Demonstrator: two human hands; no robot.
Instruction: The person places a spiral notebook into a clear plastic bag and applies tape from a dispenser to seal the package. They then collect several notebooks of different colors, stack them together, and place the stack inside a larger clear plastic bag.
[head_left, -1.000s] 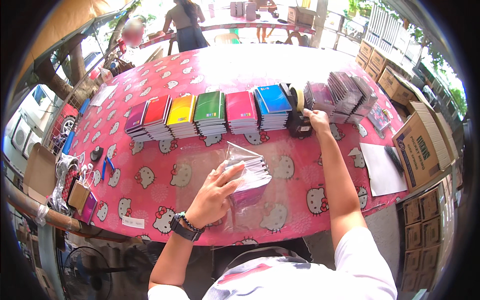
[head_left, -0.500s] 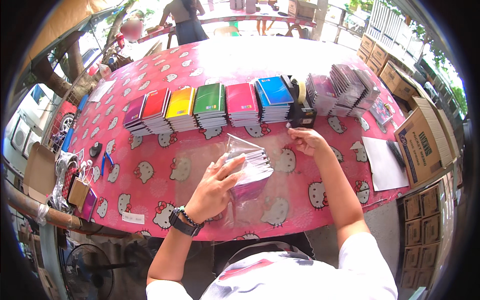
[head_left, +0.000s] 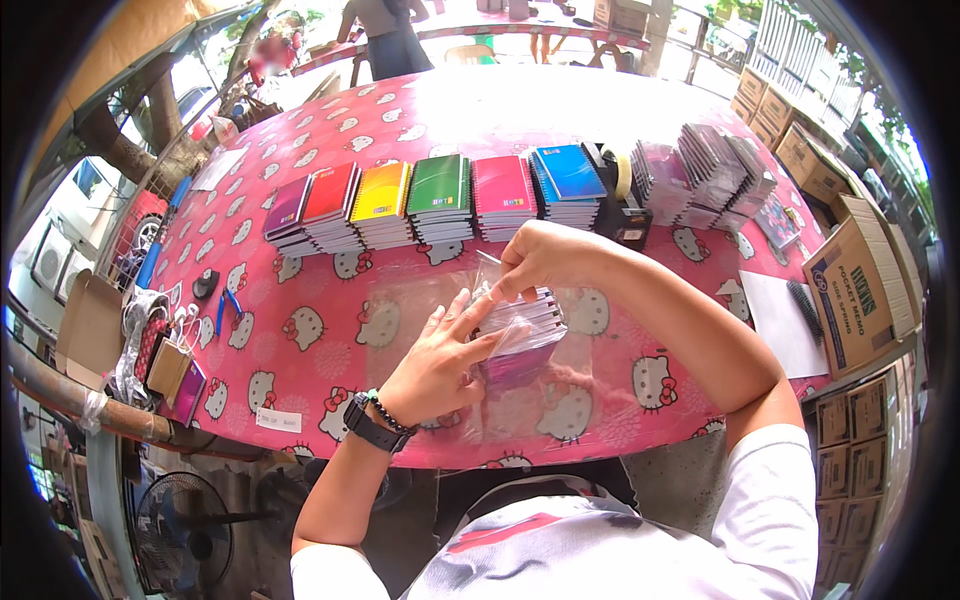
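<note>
A stack of purple spiral notebooks (head_left: 524, 362) stands in clear plastic wrap before me, pages and coils facing up and right. My left hand (head_left: 430, 352) holds its left side, fingers laid over the plastic at the top. Above the stack's far edge, my right hand (head_left: 530, 262) is closed in a pinch beside the left fingertips. What it pinches is hidden. Under the stack a clear plastic sheet (head_left: 400, 300) lies on the pink tabletop. The black tape dispenser (head_left: 626, 222) with its tape roll stands beyond my right forearm.
Purple, red, yellow, green (head_left: 438, 186), pink and blue notebook stacks line up behind. Plastic-wrapped stacks (head_left: 715, 175) stand at far right, near an open cardboard box (head_left: 860, 265) and white paper (head_left: 775, 320). Blue-handled pliers (head_left: 228, 310) lie left. People are at a farther table.
My right hand has moved left from beside the tape dispenser to the top of the wrapped stack. The left hand stays on the stack. The whole view has shifted slightly.
</note>
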